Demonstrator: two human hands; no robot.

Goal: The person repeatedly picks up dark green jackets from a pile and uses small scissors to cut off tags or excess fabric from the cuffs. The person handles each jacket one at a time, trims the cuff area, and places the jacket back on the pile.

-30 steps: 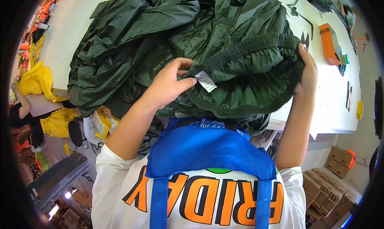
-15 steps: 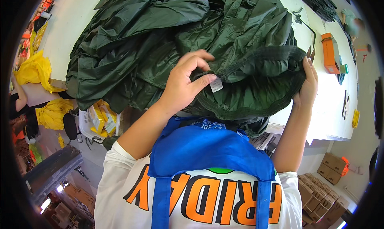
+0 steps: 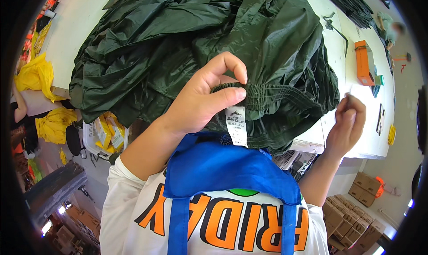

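A dark green garment of thin, shiny fabric [image 3: 285,41] has its gathered elastic waistband [image 3: 281,97] turned toward me. My left hand [image 3: 200,94] pinches the band's edge between thumb and fingers. A white sewn-in label [image 3: 236,128] hangs from the band just below my left thumb. Off to the right, apart from the fabric, my right hand [image 3: 345,126] is closed with its fingers curled up. Blurred blade tips of small scissors [image 3: 349,93] poke out above its fingertips; the rest is hidden in the hand.
More dark green fabric [image 3: 133,54] is heaped across the white table [image 3: 307,132]. An orange box [image 3: 363,61] stands at the right. Yellow garments [image 3: 35,74] and a white basket of yellow packets [image 3: 93,141] are at left. Cartons [image 3: 352,219] are stacked lower right.
My right hand has let go of the waistband and moved down and outward. The opening has collapsed, and the label, mostly hidden before, now hangs in full view below my left hand.
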